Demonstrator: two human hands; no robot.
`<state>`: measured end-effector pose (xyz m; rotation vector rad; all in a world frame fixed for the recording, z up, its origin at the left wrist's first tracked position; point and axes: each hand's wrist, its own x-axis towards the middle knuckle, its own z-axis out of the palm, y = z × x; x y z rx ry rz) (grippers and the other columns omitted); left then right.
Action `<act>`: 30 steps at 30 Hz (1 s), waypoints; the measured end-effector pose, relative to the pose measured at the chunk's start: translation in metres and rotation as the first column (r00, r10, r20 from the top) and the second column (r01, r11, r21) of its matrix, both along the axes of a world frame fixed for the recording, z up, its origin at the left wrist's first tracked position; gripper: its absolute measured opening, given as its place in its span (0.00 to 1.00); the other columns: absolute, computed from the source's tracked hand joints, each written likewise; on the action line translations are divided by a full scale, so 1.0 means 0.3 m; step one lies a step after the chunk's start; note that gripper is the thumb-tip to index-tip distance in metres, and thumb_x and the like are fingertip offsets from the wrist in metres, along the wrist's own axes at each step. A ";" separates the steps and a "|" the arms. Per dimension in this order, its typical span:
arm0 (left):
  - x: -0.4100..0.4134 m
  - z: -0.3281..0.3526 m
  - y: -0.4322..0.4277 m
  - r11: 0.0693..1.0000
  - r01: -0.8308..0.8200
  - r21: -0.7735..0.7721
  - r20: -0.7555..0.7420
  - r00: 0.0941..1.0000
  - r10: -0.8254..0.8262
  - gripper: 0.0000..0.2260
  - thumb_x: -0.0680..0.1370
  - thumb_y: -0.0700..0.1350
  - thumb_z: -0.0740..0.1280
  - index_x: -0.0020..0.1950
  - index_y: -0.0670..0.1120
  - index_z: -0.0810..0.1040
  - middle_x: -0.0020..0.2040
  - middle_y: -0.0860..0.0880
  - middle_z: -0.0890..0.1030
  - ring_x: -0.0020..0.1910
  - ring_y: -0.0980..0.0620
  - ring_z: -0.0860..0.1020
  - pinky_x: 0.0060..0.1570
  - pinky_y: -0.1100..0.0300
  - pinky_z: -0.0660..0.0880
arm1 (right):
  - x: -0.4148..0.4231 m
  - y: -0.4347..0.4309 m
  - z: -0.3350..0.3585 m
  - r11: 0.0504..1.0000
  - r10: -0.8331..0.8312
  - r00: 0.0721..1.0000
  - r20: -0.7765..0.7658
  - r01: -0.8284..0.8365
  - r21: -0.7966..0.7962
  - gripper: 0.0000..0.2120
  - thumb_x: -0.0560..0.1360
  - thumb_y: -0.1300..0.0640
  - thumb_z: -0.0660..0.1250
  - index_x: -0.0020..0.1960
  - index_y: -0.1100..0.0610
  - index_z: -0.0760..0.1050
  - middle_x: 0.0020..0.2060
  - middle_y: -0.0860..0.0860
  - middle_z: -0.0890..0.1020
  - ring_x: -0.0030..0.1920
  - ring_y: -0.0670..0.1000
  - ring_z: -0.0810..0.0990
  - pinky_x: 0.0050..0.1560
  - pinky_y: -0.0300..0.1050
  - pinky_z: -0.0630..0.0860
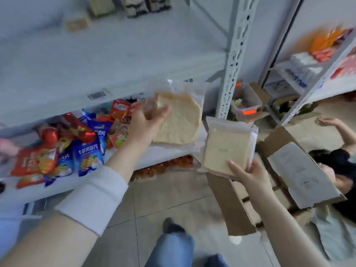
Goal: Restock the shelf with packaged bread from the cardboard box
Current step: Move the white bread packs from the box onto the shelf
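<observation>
At frame centre, a bread pack (181,126) was held over the shelf (165,153), the left hand (148,122) clamped on its edge. Right of centre, a second pack (225,149) was pinched from below by the right hand (248,175), above the cardboard box (238,212).

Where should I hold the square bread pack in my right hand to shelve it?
Grip the square bread pack by its near bottom edge, from below, thumb on the front face, as the right hand does. It stands on end with the floppy sealed flap on top, so the firm loaf end is probably steadier.
</observation>
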<state>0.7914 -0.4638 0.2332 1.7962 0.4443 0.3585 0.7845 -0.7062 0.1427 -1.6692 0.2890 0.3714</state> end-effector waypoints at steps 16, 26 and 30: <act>0.008 0.325 1.103 0.930 -0.366 -0.030 0.148 0.919 0.367 0.14 0.75 0.50 0.68 0.34 0.52 0.65 0.34 0.53 0.72 0.34 0.58 0.72 0.32 0.70 0.68 | 0.354 1.092 0.507 0.947 0.260 0.906 0.334 -0.306 0.094 0.17 0.71 0.57 0.71 0.57 0.58 0.71 0.53 0.57 0.80 0.52 0.58 0.81 0.50 0.51 0.80; 0.376 0.229 1.372 0.951 -0.304 -0.053 0.134 0.942 0.309 0.11 0.75 0.48 0.69 0.36 0.51 0.69 0.32 0.55 0.71 0.30 0.65 0.72 0.29 0.74 0.67 | 0.777 1.401 0.472 0.971 0.200 0.914 0.353 -0.233 0.054 0.15 0.71 0.61 0.71 0.54 0.59 0.70 0.51 0.56 0.77 0.48 0.53 0.79 0.37 0.37 0.81; 0.616 0.209 1.494 0.952 -0.292 -0.090 0.094 0.949 0.300 0.07 0.75 0.49 0.69 0.48 0.46 0.77 0.39 0.54 0.79 0.39 0.56 0.77 0.40 0.62 0.74 | 1.012 1.534 0.462 0.971 0.225 0.888 0.401 -0.239 -0.014 0.17 0.71 0.58 0.72 0.56 0.57 0.71 0.47 0.51 0.78 0.47 0.51 0.78 0.51 0.48 0.78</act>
